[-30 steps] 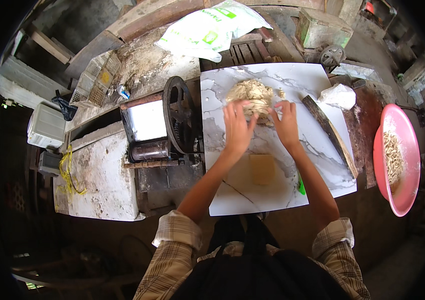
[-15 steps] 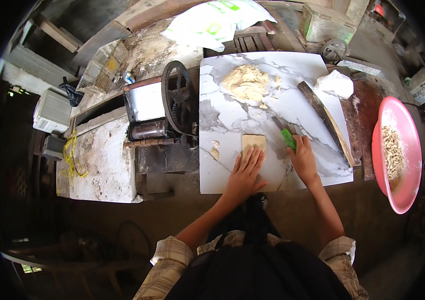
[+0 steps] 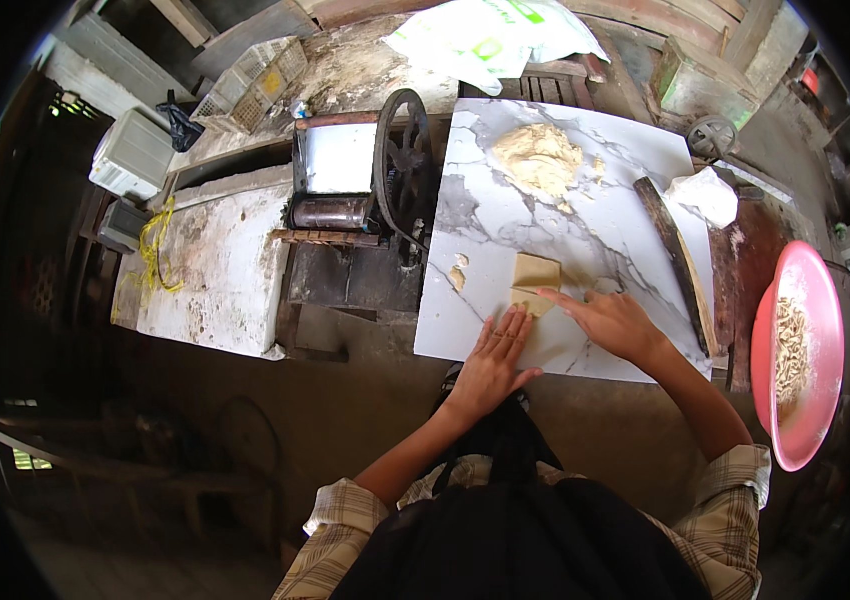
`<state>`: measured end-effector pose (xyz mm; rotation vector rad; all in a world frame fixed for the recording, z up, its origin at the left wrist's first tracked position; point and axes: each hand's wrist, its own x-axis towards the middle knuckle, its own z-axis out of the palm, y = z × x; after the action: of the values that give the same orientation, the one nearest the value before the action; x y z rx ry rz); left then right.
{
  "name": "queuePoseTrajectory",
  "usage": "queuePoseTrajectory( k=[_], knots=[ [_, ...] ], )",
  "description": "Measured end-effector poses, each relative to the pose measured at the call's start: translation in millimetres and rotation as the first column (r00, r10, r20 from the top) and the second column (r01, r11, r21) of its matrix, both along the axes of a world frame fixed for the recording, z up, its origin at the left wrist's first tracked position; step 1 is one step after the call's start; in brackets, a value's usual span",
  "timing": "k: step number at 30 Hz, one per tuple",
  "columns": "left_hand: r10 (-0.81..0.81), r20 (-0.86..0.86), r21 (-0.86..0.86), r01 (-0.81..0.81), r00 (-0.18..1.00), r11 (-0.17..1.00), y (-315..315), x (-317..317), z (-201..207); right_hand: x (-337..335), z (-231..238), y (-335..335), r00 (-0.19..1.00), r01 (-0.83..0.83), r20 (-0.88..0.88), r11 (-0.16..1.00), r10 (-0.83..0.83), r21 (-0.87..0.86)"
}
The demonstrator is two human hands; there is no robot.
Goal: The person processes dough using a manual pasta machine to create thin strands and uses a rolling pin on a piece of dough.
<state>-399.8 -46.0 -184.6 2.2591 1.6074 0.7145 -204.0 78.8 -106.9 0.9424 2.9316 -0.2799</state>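
Observation:
A flat rectangular piece of dough (image 3: 538, 270) lies near the front of a marble-patterned board (image 3: 465, 325). My left hand (image 3: 497, 362) rests flat with fingers spread, its fingertips at the dough's near end. My right hand (image 3: 617, 322) is closed on the knife, index finger stretched over the dough; the green handle is hidden in the hand. A thin dark line, apparently the blade, crosses the dough. Farther back sits a big crumbly lump of dough (image 3: 540, 160), and small scraps (image 3: 458, 275) lie left of the piece.
A hand-wheel roller machine (image 3: 333, 211) stands left of the board. On the board's right are a wooden stick (image 3: 678, 262) and a white bag (image 3: 705, 195). A pink basin (image 3: 821, 350) with pale strips stands at far right. Behind lies a white-green sack (image 3: 493, 40).
My right hand has brought the knife from beside the dough to across it. My left hand has slid back to the dough's near end. The whole view has shifted slightly.

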Motion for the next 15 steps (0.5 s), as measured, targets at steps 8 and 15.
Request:
queuePoseTrajectory(
  k=[8, 15],
  knots=[
    [-0.005, -0.046, -0.002, 0.004, 0.999, 1.0, 0.9, -1.8, -0.6, -0.5, -6.0, 3.6, 0.998, -0.055, -0.025, 0.995, 0.057, 0.085],
    [-0.018, -0.051, 0.008, 0.018, 0.999, 1.0, 1.5, -3.6, 1.4, 1.6, -9.4, 6.6, 0.996, -0.084, -0.017, 0.988, 0.087, 0.127]
  ],
)
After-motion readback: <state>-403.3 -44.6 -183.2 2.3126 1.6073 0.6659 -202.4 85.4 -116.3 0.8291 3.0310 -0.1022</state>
